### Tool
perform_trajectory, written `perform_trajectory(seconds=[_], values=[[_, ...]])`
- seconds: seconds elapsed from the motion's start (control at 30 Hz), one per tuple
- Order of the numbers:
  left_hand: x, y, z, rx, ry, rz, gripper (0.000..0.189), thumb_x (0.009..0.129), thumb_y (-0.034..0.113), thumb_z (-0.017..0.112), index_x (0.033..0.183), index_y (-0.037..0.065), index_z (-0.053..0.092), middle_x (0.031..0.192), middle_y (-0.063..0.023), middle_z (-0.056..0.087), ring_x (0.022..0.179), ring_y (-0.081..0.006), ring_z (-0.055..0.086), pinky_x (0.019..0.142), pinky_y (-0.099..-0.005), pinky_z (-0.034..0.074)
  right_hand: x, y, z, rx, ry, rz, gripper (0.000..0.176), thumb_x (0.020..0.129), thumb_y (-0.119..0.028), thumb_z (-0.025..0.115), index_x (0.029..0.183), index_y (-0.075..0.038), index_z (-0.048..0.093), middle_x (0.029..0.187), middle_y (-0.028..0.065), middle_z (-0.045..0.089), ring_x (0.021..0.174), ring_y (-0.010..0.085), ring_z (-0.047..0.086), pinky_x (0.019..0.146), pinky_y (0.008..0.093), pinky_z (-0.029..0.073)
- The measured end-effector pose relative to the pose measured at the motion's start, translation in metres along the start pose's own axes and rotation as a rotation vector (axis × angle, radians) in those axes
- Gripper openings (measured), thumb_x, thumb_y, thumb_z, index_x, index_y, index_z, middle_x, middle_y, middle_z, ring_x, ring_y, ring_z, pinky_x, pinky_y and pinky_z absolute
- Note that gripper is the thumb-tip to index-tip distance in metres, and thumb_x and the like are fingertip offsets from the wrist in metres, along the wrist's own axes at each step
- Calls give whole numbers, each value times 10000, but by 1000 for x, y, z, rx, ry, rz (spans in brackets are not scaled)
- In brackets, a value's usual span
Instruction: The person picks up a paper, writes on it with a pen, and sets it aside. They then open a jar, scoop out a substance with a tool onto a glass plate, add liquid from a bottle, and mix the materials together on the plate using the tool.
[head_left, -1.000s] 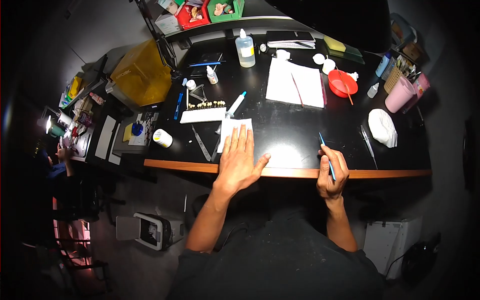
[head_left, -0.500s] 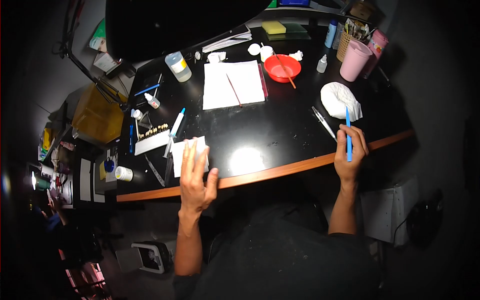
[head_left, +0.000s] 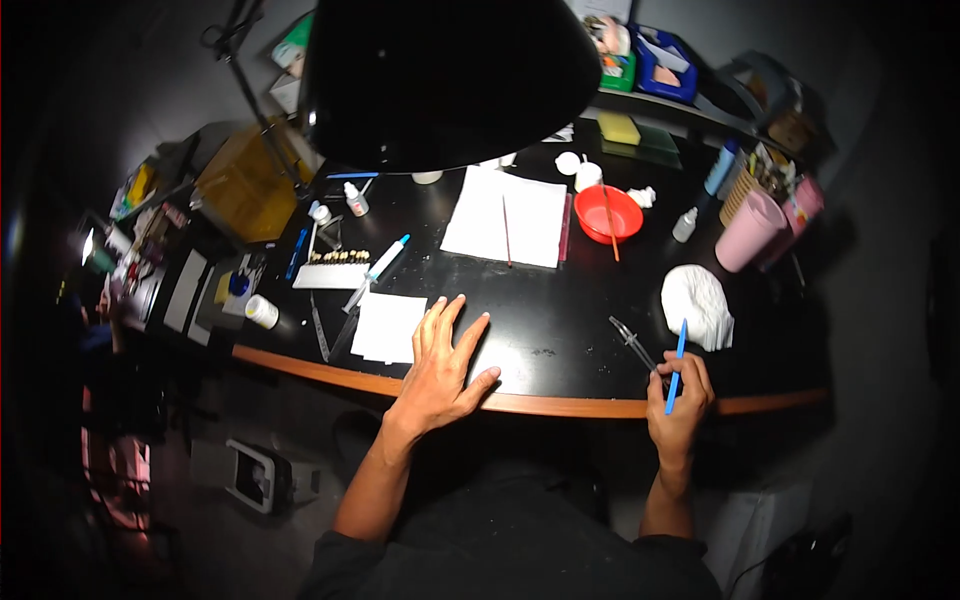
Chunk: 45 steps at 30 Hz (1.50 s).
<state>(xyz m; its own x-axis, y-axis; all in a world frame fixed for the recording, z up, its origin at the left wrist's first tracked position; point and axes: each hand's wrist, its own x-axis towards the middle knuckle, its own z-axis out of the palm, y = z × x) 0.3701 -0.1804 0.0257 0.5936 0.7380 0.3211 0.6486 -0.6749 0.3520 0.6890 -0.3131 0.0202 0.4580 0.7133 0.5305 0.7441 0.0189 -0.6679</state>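
My left hand [head_left: 445, 365] is spread over the front of the black desk, fingers apart, holding nothing. Its fingertips reach just past the right edge of a small white paper square [head_left: 388, 327]. In my right hand [head_left: 682, 408] a slim blue pen-shaped tool [head_left: 676, 366] stands between the fingers, pointed end up. Metal tweezers [head_left: 632, 342] lie just left of that hand, their near end right at the thumb. Behind the right hand sits a crumpled white tissue wad [head_left: 697, 305], which the blue tool's tip overlaps in this view.
A black lamp head [head_left: 450, 80] hangs over the back. White sheets [head_left: 500, 215] carry a thin brush [head_left: 507, 232]. A red bowl [head_left: 608, 213] has a brush across it. To the left lie a syringe [head_left: 380, 268] and a shade guide [head_left: 335, 272]; a pink cup [head_left: 750, 232] stands right.
The view has tilted. My left hand has slid right, off the paper square onto the desk. My right hand still holds the blue tool, now beside the tweezers' near end.
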Motion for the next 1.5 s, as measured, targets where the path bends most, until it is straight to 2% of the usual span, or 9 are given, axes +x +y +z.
perform_trajectory(seconds=[0.13,0.43,0.53,0.67,0.73,0.97,1.33,1.4,1.5], values=[[0,1,4,2,16,-49,721,978,460,690,1547,53,517,1648,-326,309,1552,-527,237,1262,-603,219,2,6,-3,115,-48,45,181,794,103,735,926,10,652,1031,177,699,874,342,725,786,418,595],[-1,2,5,23,50,-75,725,949,458,731,1532,70,544,1656,-248,345,1560,-466,244,1268,-573,211,9,14,-11,89,-127,-209,157,830,128,689,918,18,618,1018,201,709,890,398,752,768,427,626],[-1,2,6,33,62,-74,715,948,440,733,1530,70,546,1650,-248,355,1559,-460,251,1268,-566,215,4,9,-33,167,-42,-176,169,836,142,696,902,16,605,1004,193,711,885,357,763,771,402,624],[0,5,3,13,50,-90,709,947,419,726,1532,63,544,1653,-257,356,1559,-458,259,1266,-562,210,-6,47,-71,252,244,-63,215,916,152,670,958,-8,533,1077,146,665,889,167,690,776,325,579],[0,4,3,12,50,-81,712,949,421,721,1535,60,543,1653,-265,357,1560,-457,260,1267,-561,200,2,81,-89,15,387,-35,216,920,165,654,997,7,527,1076,127,653,868,152,667,761,312,557],[-3,-1,4,-48,92,-76,704,957,429,711,1536,66,543,1645,-263,366,1554,-456,268,1266,-561,204,34,155,-99,-130,324,110,276,850,171,700,981,3,525,1035,116,651,874,177,714,808,309,589],[-8,-12,2,-137,105,12,669,1003,446,669,1533,59,542,1614,-268,397,1524,-476,306,1244,-576,246,45,131,-93,-232,232,137,265,796,120,774,903,-28,582,818,101,674,790,250,736,765,365,576],[-9,-14,2,-154,106,34,664,1003,444,670,1530,59,545,1613,-268,398,1523,-474,309,1243,-572,251,47,107,-102,-361,232,65,217,860,-1,803,879,-20,587,777,119,647,709,326,668,704,419,530],[-9,-16,1,-184,128,62,614,1005,397,668,1504,53,571,1598,-267,423,1505,-471,337,1231,-569,269,76,43,-98,-499,194,-141,161,981,-141,720,946,-27,612,866,140,633,849,381,626,801,487,502]])
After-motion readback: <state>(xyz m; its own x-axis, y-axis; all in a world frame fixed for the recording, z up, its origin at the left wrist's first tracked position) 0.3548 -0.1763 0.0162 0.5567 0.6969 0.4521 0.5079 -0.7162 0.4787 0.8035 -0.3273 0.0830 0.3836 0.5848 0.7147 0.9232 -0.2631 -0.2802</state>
